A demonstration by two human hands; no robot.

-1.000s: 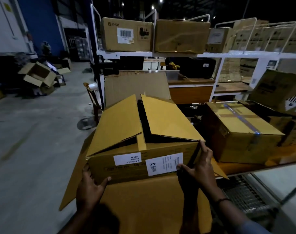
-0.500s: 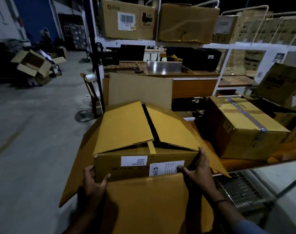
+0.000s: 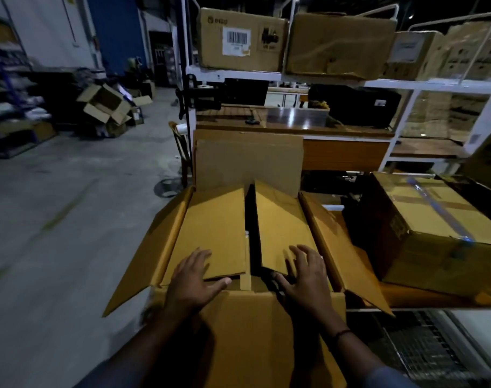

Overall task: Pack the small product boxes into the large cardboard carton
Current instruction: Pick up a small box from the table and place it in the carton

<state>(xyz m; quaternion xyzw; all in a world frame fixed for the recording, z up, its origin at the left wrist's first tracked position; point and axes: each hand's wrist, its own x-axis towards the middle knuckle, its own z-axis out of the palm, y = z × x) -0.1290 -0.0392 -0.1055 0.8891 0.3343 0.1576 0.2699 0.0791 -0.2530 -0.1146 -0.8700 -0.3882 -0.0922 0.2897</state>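
Note:
A brown product box (image 3: 216, 233) sits down inside the large cardboard carton (image 3: 143, 259), whose four flaps are spread outward. The box's two top flaps lie nearly closed, with a dark gap between them. My left hand (image 3: 195, 278) rests flat on the near end of the left flap, fingers spread. On the right flap, my right hand (image 3: 306, 275) presses with its fingers spread. Neither hand grips anything. Whatever the box holds is hidden.
A taped brown box (image 3: 434, 228) stands right of the carton. Behind it is a white rack (image 3: 238, 77) with more cartons on top and a wooden bench (image 3: 294, 127). A wire cart (image 3: 423, 351) is at the lower right. Open boxes (image 3: 104, 105) lie on the floor at the far left.
The product box has gone down into the large carton. Both hands have moved from the box's front corners up onto its top flaps, which now lie flatter.

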